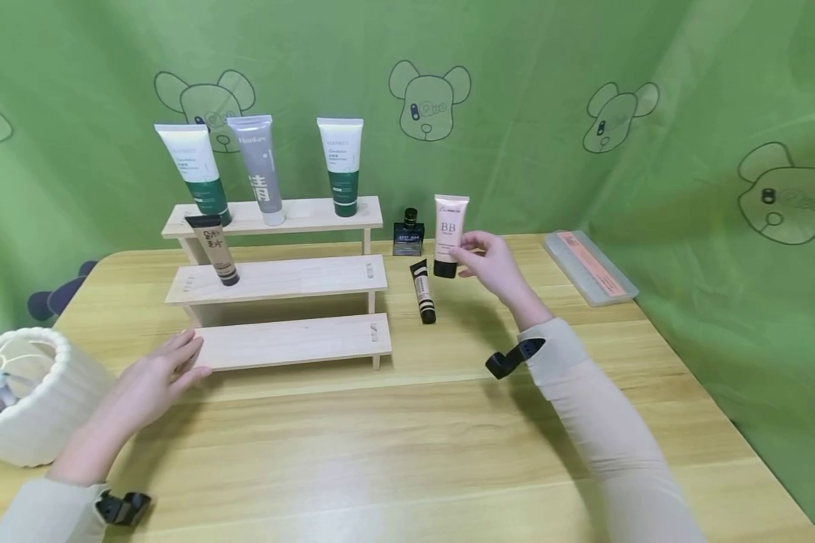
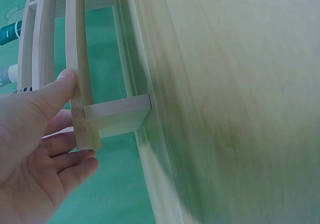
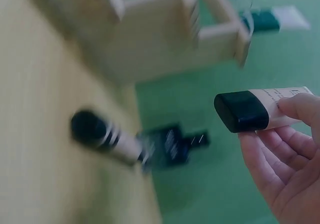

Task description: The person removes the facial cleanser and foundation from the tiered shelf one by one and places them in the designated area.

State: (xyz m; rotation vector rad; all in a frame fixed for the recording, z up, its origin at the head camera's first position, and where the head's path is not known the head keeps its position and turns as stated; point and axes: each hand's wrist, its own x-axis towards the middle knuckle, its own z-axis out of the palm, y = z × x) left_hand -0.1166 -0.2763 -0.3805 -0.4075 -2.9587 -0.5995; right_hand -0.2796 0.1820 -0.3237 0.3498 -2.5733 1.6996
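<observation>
My right hand (image 1: 492,264) pinches a pale pink BB cream tube (image 1: 449,226) upright by its right side, black cap down. In the right wrist view the tube's black cap (image 3: 242,111) points away from the fingers, clear of the table. At the left end of the lowest step of a three-step wooden display rack (image 1: 292,343), my left hand (image 1: 152,377) grips the board. The left wrist view has its thumb on the board's edge (image 2: 75,49) and the other fingers around the end. A small black-capped tube (image 1: 423,290) stands near the right hand, beside a dark perfume bottle (image 1: 409,234).
Two white-and-green tubes (image 1: 193,170) and a grey tube (image 1: 259,170) stand on the top step; a beige tube (image 1: 213,249) is on the middle one. A white ribbed basket (image 1: 47,407) sits at left, a flat translucent case (image 1: 589,268) at right. Green curtain hangs behind.
</observation>
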